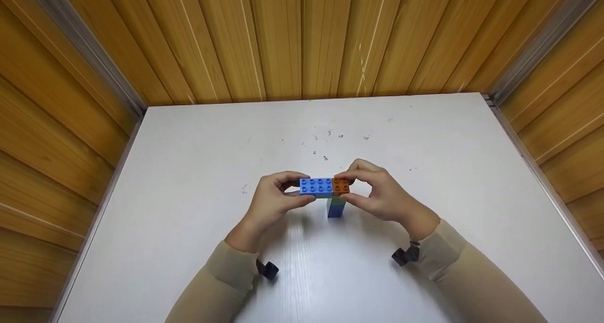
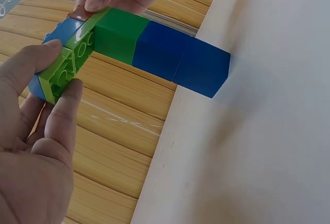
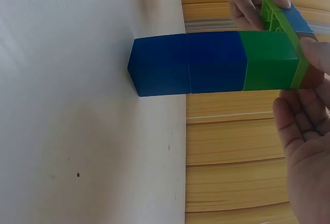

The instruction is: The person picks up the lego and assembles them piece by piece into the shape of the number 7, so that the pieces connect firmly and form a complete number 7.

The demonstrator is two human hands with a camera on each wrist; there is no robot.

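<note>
A column of two dark blue bricks (image 3: 188, 64) and a green brick (image 3: 270, 59) stands upright on the white table. Across its top lies a thin lime-green plate (image 2: 62, 74), jutting out to the left with its hollow underside showing. On that plate sit a light blue brick (image 1: 315, 186) with two rows of studs and a smaller orange-brown brick (image 1: 340, 185), side by side. My left hand (image 1: 271, 198) pinches the light blue brick between thumb and fingers at its left part. At the other end, my right hand (image 1: 384, 195) pinches the orange-brown brick from front and back.
The white table (image 1: 198, 148) has dark scuff marks beyond the hands. Wood-patterned panels (image 1: 283, 45) rise behind it and along both sides, with metal strips at the corners. A black wrist device (image 1: 268, 269) sticks out from each sleeve.
</note>
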